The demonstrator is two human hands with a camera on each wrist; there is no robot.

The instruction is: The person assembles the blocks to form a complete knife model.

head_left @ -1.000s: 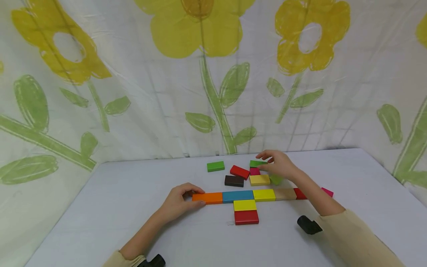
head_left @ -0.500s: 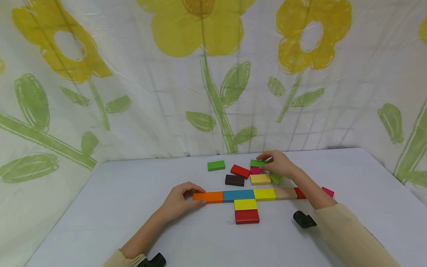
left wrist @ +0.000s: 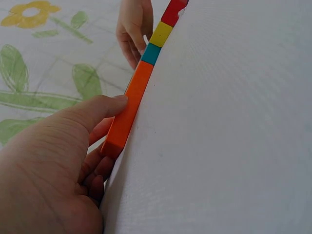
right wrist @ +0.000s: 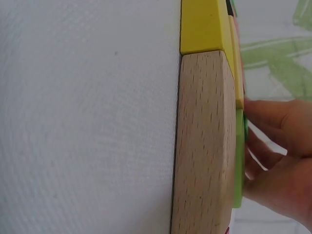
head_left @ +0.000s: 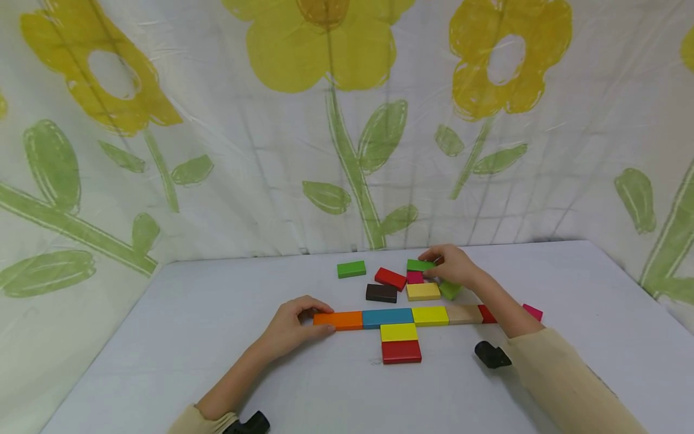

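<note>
At the left end of a row of flat blocks, my left hand (head_left: 293,328) grips an orange block (head_left: 347,320) between thumb and fingers; the left wrist view shows the thumb on its top edge. The row runs on through a blue block (head_left: 387,318), a yellow block (head_left: 430,316), a bare wood block (head_left: 463,314) and a red one (head_left: 487,314) partly behind my right forearm. My right hand (head_left: 454,268) reaches over the row and pinches a green block (head_left: 418,264) at the back. In the right wrist view, the wood block (right wrist: 202,141) partly covers those fingertips.
Below the row lie a second yellow block (head_left: 398,332) and a red block (head_left: 401,352), touching. Behind it are a black block (head_left: 381,293), a tilted red block (head_left: 390,278), a pale yellow block (head_left: 423,292), a light green block (head_left: 450,289) and another green block (head_left: 351,269).
My right thumb and fingers have drawn in on the green block, and the right sleeve has shifted slightly left. My left hand keeps its hold on the orange block.
</note>
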